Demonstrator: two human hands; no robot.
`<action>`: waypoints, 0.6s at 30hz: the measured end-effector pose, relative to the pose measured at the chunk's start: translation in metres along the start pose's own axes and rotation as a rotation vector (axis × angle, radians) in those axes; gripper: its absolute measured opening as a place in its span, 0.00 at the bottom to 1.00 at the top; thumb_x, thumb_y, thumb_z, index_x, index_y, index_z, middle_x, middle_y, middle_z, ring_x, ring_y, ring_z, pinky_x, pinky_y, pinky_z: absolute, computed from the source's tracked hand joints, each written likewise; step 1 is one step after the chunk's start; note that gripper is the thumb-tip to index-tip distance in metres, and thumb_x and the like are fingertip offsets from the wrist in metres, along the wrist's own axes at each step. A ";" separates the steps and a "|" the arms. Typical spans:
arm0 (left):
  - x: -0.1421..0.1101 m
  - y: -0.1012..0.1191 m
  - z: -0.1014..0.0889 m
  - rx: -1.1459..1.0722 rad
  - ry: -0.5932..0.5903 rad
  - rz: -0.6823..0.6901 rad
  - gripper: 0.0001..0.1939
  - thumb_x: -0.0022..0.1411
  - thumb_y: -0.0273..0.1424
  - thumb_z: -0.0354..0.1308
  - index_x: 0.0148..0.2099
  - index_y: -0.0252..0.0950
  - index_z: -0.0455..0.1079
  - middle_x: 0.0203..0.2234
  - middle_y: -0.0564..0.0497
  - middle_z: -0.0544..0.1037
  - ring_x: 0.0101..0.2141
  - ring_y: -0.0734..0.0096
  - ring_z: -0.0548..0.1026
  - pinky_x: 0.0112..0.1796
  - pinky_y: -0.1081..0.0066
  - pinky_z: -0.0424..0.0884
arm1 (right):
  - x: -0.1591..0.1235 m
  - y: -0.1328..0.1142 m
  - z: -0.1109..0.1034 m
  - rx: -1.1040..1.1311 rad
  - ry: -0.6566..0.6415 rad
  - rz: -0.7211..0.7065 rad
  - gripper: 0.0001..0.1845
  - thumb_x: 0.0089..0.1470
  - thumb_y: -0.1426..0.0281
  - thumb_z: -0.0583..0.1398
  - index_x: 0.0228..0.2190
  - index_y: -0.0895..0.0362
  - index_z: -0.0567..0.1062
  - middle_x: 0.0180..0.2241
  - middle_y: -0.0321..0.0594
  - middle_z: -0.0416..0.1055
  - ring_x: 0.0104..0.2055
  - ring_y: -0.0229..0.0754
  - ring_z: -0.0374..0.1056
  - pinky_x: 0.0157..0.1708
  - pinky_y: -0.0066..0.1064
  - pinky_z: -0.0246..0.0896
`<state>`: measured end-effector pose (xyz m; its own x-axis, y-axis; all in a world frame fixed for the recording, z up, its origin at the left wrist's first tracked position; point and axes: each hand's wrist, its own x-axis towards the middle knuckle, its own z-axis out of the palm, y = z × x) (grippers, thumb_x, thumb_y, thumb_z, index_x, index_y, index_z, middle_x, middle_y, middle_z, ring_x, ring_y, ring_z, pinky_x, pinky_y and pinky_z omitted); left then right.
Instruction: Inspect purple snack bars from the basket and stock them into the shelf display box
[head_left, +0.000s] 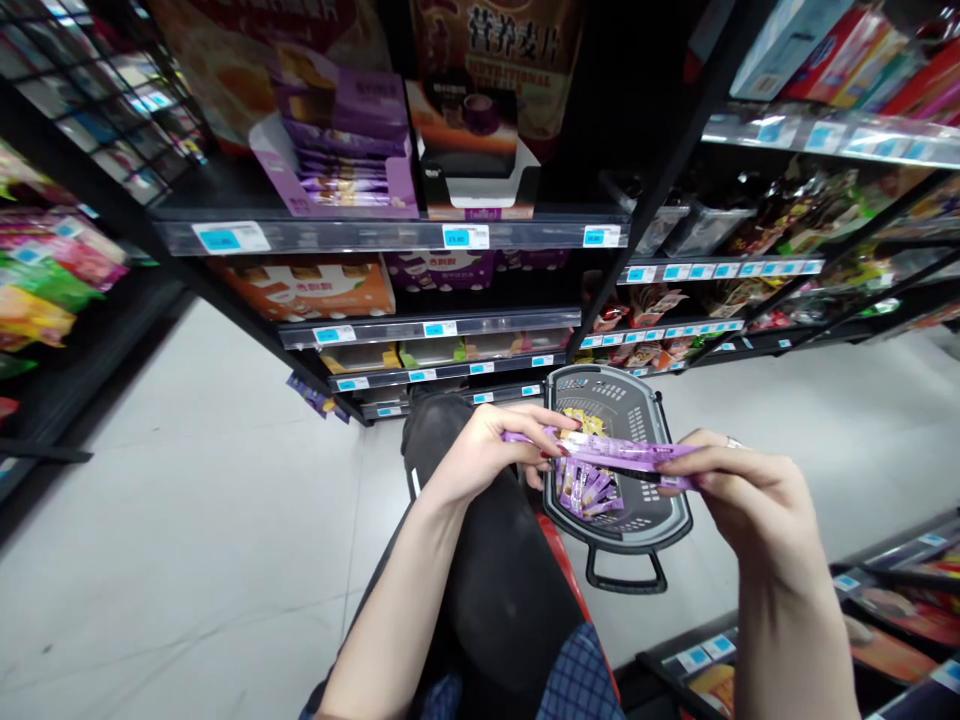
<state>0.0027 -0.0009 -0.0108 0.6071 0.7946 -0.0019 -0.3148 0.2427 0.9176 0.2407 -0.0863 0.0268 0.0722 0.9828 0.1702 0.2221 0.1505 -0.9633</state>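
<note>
A long purple snack packet [607, 452] stretches between both hands above a black shopping basket [651, 524] on the floor. My left hand [491, 450] pinches the packet's left end with its fingertips. The right end is pinched by my right hand [750, 490]. Inside the basket lie several more purple packets [586, 490] and a yellow packet [583, 420]. On the shelf ahead stands an opened purple display box [346, 160] of the same purple packets.
Black store shelves [390, 238] with blue price tags hold boxed and bagged snacks ahead and to the right. More bagged goods hang on the left rack [45, 270]. Light grey floor [187, 520] runs down the aisle. A low shelf [885, 610] sits at lower right.
</note>
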 end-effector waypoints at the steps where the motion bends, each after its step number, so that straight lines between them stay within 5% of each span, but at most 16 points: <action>1: 0.000 0.000 0.000 0.003 -0.002 -0.004 0.10 0.45 0.17 0.58 0.26 0.34 0.79 0.39 0.46 0.80 0.25 0.75 0.76 0.21 0.77 0.75 | 0.002 0.000 0.002 0.042 0.022 0.010 0.09 0.48 0.72 0.60 0.26 0.54 0.82 0.28 0.41 0.74 0.28 0.38 0.70 0.25 0.27 0.66; 9: 0.000 0.003 -0.005 0.042 -0.077 -0.005 0.10 0.48 0.23 0.58 0.32 0.35 0.80 0.49 0.43 0.75 0.28 0.73 0.77 0.28 0.72 0.77 | 0.009 0.005 0.019 -0.107 0.263 0.157 0.12 0.40 0.67 0.69 0.16 0.58 0.72 0.21 0.36 0.69 0.21 0.33 0.62 0.17 0.24 0.57; 13: 0.002 -0.001 0.000 0.070 0.126 0.005 0.07 0.50 0.30 0.64 0.23 0.31 0.75 0.46 0.41 0.77 0.22 0.76 0.75 0.24 0.73 0.75 | 0.010 0.006 0.029 -0.061 0.353 0.158 0.23 0.37 0.69 0.71 0.18 0.55 0.59 0.19 0.30 0.63 0.19 0.30 0.57 0.16 0.22 0.54; 18: 0.004 -0.007 0.008 0.044 0.289 0.047 0.14 0.48 0.28 0.66 0.20 0.30 0.64 0.41 0.42 0.78 0.24 0.76 0.75 0.25 0.73 0.75 | 0.008 0.007 0.038 -0.025 0.415 0.015 0.22 0.38 0.72 0.70 0.23 0.54 0.60 0.27 0.34 0.71 0.27 0.34 0.67 0.25 0.24 0.65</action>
<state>0.0135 -0.0036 -0.0136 0.3571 0.9317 -0.0661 -0.3020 0.1822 0.9357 0.2055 -0.0736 0.0138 0.4603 0.8575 0.2299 0.2411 0.1285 -0.9620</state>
